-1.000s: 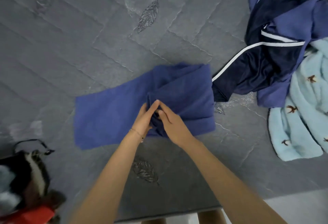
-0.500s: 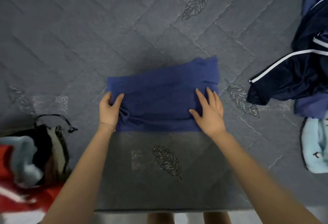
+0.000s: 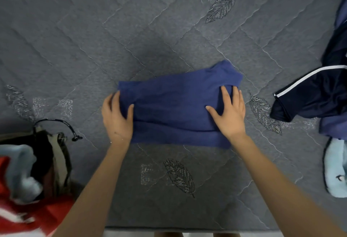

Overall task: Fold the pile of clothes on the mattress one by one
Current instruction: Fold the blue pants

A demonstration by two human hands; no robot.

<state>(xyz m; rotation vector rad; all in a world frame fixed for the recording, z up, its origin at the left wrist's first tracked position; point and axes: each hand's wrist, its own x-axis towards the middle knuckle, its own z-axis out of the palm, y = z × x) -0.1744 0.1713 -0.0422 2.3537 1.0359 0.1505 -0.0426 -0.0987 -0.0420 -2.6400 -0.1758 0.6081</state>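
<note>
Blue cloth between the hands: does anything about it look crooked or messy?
Yes, slightly. The blue cloth is not a neat rectangle: its far right corner humps up beyond the straight far edge, just past the right hand, which presses flat there. The left hand pinches the left edge.

Both forearms (image 3: 97, 184) are bare down to the frame's lower edge; a thin, faint bracelet (image 3: 118, 134) circles the wrist of the left hand (image 3: 117, 116).
</note>
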